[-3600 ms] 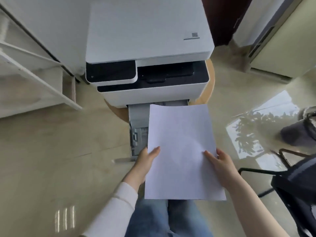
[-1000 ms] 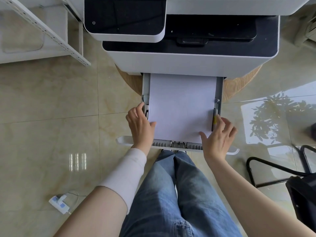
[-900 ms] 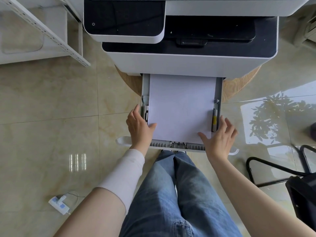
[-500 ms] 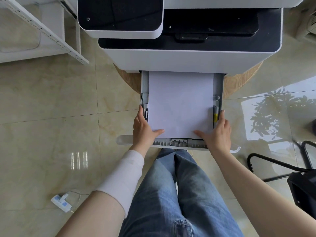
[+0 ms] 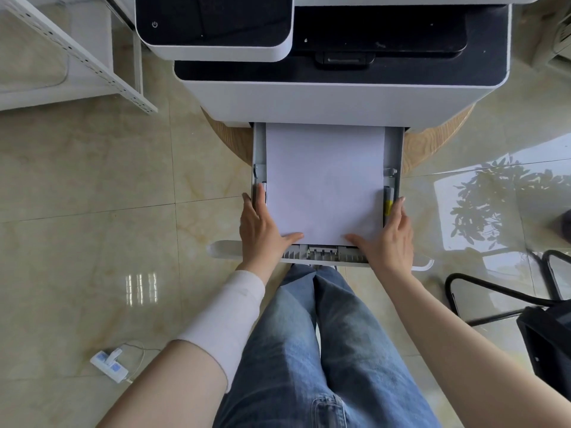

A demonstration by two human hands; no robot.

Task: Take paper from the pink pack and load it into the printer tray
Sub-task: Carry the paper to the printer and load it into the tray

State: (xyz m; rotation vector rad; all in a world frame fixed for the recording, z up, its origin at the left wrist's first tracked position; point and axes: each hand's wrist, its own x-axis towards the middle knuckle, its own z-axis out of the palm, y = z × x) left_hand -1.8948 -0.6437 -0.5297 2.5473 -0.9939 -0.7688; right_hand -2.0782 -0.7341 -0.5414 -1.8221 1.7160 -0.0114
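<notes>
A white stack of paper (image 5: 324, 180) lies flat in the grey printer tray (image 5: 259, 149), which is pulled out from the bottom of the white and black printer (image 5: 333, 100). My left hand (image 5: 261, 230) clasps the tray's left wall near the front, with the thumb lying on the paper's near left corner. On the right wall, my right hand (image 5: 389, 239) holds the tray the same way, thumb on the near right corner. The pink pack is not in view.
The printer stands on a round wooden table (image 5: 228, 131). A white shelf frame (image 5: 77, 57) is at the upper left. A power strip (image 5: 109, 366) lies on the tiled floor at the lower left. A black chair (image 5: 525, 304) stands to the right.
The paper went from held in the air in front of the printer to lying in the tray. In the last second both hands closed in on the tray's sides, thumbs sliding onto the paper.
</notes>
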